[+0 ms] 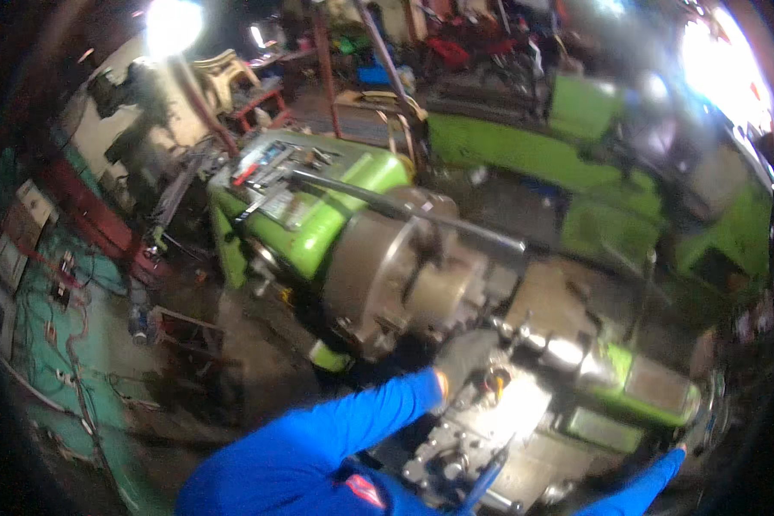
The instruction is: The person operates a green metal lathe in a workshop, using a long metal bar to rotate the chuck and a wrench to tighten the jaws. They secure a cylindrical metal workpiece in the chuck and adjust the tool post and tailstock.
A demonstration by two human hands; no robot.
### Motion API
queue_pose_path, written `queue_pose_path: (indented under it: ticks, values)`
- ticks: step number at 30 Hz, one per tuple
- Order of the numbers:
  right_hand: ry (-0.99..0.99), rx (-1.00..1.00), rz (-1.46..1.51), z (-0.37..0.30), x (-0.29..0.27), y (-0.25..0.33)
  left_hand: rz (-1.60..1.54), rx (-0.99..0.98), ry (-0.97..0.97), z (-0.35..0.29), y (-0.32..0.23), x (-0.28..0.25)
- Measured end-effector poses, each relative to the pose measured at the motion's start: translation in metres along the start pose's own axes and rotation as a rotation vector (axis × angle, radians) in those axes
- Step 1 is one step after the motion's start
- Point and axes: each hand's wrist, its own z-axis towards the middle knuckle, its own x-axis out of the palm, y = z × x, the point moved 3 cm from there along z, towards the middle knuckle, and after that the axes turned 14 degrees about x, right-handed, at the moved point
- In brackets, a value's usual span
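My left hand [468, 358], in a grey glove below a blue sleeve, reaches in beside the round metal workpiece [439, 295] of a green lathe. Blur hides its fingers, and whether it touches the metal I cannot tell. The workpiece sits at the face of a large brown chuck [370, 271]. At the far right end of the green tailstock [654, 389], my right hand [698, 433] is dark and smeared by a handwheel [715, 404]. Its grip does not show. Between my arms, lamplight glares on the metal carriage [520, 411], which carries several knobs and levers.
A long metal bar [404, 208] extends from above the headstock [344, 193] past the chuck. Hand tools [271, 163] lie on the headstock. Another green machine [525, 155] stands behind. To the left are a green wall with cables [77, 344] and a bright lamp [174, 27].
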Motion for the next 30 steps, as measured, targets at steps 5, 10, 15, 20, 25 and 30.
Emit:
queue_pose_path:
  ticks: [5, 10, 15, 20, 25, 30]
  values:
    - [-0.081, 0.225, -0.063, -0.107, -0.023, -0.033, 1.345, 0.983, 0.275, -0.05, -0.19, 0.066]
    - [-0.151, 0.438, -0.075, -0.215, -0.07, -0.063, 1.943, 1.262, 0.244, 0.023, -0.278, 0.042]
    - [-0.182, 0.567, -0.009, -0.326, -0.091, -0.072, 2.034, 0.887, 0.553, 0.075, -0.282, 0.029]
    - [-0.229, 0.555, 0.222, -0.458, -0.143, -0.054, 1.972, 1.028, 0.59, 0.084, -0.278, 0.03]
    - [-0.195, 0.242, -0.08, -0.514, -0.189, 0.044, 1.791, 1.097, 0.911, 0.091, -0.286, 0.032]
    - [-0.065, -0.069, 0.03, -0.526, -0.176, 0.177, 1.789, 1.136, 0.932, 0.151, -0.246, 0.052]
